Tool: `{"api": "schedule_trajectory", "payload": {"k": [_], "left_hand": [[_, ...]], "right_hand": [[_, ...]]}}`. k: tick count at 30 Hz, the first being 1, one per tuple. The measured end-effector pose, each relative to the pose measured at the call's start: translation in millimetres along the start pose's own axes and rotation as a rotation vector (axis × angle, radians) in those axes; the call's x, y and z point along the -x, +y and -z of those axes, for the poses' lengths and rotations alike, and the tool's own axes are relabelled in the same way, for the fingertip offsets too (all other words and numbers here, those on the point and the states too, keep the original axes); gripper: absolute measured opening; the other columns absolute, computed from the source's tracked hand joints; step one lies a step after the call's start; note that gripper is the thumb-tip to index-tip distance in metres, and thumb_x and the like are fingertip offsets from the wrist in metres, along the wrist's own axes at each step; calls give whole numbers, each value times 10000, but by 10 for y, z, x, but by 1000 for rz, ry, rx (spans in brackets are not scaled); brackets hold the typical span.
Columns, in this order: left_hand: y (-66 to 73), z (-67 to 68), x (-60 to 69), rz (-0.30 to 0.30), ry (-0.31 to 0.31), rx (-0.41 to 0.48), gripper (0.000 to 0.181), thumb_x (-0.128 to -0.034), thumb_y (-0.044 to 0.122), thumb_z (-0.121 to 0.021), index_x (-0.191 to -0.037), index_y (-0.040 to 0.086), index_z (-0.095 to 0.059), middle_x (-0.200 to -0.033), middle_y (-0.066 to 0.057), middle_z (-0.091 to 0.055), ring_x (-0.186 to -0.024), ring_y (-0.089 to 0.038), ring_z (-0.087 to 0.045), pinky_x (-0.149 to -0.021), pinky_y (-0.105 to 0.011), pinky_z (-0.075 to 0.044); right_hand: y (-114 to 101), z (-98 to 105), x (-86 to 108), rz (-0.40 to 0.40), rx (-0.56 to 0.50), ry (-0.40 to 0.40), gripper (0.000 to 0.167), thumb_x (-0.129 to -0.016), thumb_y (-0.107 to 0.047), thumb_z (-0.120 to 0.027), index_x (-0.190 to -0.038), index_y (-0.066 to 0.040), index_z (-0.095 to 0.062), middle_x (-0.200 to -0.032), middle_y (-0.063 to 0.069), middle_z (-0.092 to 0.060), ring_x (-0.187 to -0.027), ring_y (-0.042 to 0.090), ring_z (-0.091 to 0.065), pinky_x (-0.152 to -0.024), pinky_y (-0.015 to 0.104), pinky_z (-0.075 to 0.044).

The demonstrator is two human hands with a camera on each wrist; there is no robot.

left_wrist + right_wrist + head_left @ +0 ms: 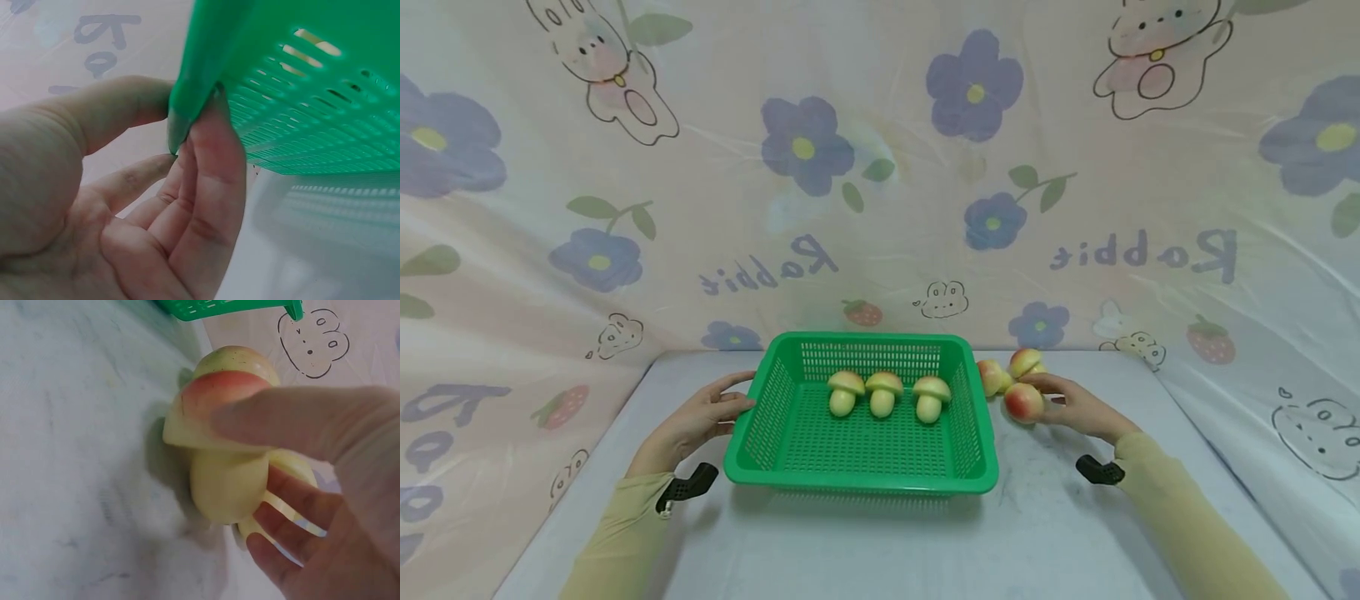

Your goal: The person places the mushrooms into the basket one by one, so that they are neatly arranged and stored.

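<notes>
A green plastic basket (857, 481) with slotted walls stands in the middle of the table. My left hand (700, 421) pinches its left rim, thumb outside and fingertips under the lip in the left wrist view. Three toy mushrooms (883, 393) with yellow-red caps and pale stems lie in a row inside. Right of the basket, my right hand (1078, 410) holds another toy mushroom (228, 484) at its red cap. The thumb lies across the cap, while the other fingers reach behind the stem; the far contact is hidden.
Two more toy mushrooms (992, 377) lie close to the basket's right wall, behind the one in my right hand. A white table (865, 550) runs back to a hanging cloth (880, 250) printed with rabbits and flowers, which also covers the sides.
</notes>
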State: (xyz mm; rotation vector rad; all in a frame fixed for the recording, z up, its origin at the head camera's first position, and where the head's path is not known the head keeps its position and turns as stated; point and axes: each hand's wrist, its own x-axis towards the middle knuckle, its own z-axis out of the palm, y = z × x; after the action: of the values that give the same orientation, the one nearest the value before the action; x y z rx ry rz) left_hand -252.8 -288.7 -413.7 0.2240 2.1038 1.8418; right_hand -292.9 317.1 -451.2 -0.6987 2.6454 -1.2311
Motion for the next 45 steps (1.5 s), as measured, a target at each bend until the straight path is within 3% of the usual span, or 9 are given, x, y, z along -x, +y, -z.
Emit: {"api": "schedule_trajectory", "payload": {"k": [7,15,24,32,39,45], "left_hand": [[-5,-5,10,17,15,2,715,-945,169,-624,-1525,111,-209,-1050,-98,-649,-914,-204,-653,-802,-390,-530],[-2,-8,1,16,13,-8,719,-948,173,-621,-1527,105,-201,-1053,-99,-653,-904,-200,-654,-789,-368,-534],[19,-5,10,8,11,-21,719,-953,182,-616,-1529,98,-193,-1079,-124,-648,-905,-204,-658,-786,-377,-533],[22,-19,3,13,8,-23,716,-954,187,-614,-1528,100,-195,-1083,-131,-642,-920,-220,-654,-800,-377,-529],[10,-19,-4,16,16,-20,715,-949,189,-622,-1525,103,-207,-1097,-133,-636,-924,-222,-656,-796,-385,-528],[10,-10,2,13,6,-25,708,-958,186,-607,-1528,110,-194,-1094,-139,-634,-914,-224,-654,-800,-382,-530]], "right_hand": [[1,-29,17,-37,-12,18,575,-846,-272,-751,-1330,-83,-503,-1319,96,-532,-1263,394,-415,-988,641,-296],[-36,-30,17,-51,-106,-30,564,-834,-179,-763,-1272,7,-461,-1312,203,-475,-1251,457,-424,-994,575,-357],[-39,-36,-18,-23,-23,-78,641,-840,-226,-760,-1365,-11,-462,-1354,167,-482,-1141,349,-544,-886,408,-465],[-55,-45,-15,-55,30,-97,635,-834,-253,-763,-1362,-41,-480,-1310,139,-518,-1106,349,-538,-856,443,-458],[-87,-20,15,9,0,-129,592,-868,-147,-717,-1368,7,-442,-1356,225,-458,-1138,431,-512,-864,434,-489],[-62,-39,4,54,-30,-160,587,-881,-135,-704,-1371,43,-434,-1335,234,-476,-1127,400,-531,-874,389,-495]]}}
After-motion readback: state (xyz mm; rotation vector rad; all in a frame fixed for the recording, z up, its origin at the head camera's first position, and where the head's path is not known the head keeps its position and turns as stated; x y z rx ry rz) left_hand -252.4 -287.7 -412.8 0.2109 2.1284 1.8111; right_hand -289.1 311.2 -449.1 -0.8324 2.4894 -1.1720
